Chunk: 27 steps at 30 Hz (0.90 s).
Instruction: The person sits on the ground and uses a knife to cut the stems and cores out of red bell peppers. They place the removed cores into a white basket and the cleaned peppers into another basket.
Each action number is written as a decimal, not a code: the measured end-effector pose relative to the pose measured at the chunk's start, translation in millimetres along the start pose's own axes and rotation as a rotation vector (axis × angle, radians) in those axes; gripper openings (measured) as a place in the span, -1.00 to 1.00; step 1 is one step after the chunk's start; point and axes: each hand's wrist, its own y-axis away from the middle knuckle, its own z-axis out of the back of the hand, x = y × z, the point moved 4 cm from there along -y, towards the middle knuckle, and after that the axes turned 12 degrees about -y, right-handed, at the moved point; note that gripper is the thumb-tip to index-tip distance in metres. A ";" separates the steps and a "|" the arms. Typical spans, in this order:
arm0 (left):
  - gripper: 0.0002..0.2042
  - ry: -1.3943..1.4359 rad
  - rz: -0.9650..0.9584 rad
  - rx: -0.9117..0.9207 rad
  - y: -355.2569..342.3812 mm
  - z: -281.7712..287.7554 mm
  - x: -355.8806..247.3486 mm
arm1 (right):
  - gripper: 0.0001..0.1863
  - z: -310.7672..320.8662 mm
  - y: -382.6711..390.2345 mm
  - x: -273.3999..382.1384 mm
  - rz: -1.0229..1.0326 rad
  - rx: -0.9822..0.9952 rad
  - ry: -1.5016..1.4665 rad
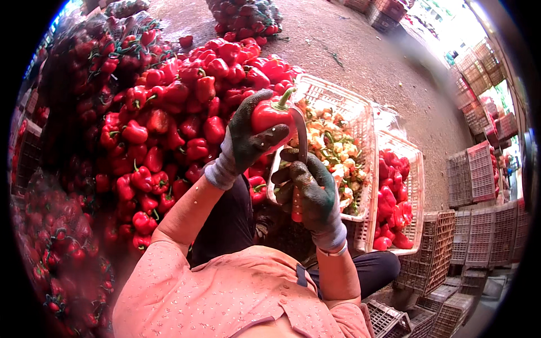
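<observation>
My gloved left hand (248,135) is wrapped round a whole red bell pepper (273,116), its green stem pointing up and to the right. In my gloved right hand (311,188) is a knife with a curved blade (301,132) and a red handle (297,205). The blade lies against the pepper's right side, close to the stem; whether it has cut in, I cannot tell. Just beyond my hands stands a white plastic crate (369,160) holding pale pepper cores with green stems (332,141).
A large heap of red peppers (186,112) spreads to my left, beside full net bags (121,48). Another net bag (245,17) stands at the far side. A second crate (418,186) on the right holds cored-looking red peppers (389,197). Stacked crates (431,250) line the right.
</observation>
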 end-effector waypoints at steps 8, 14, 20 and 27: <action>-0.42 0.065 0.238 -0.085 -1.9 -61.5 7.6 | -0.69 54.1 4.6 -102.2 0.174 -0.133 0.133; -0.52 0.360 0.334 -0.042 -18.3 -86.2 15.6 | -0.78 110.6 15.1 -146.0 -0.054 -0.271 -0.070; -0.46 0.313 0.341 0.415 4.2 -121.4 -12.3 | -0.37 123.6 -9.9 19.6 0.320 -0.215 0.156; -0.50 -0.060 0.348 0.705 17.2 -158.4 -16.2 | -0.40 152.4 1.2 39.1 0.433 -0.116 0.599</action>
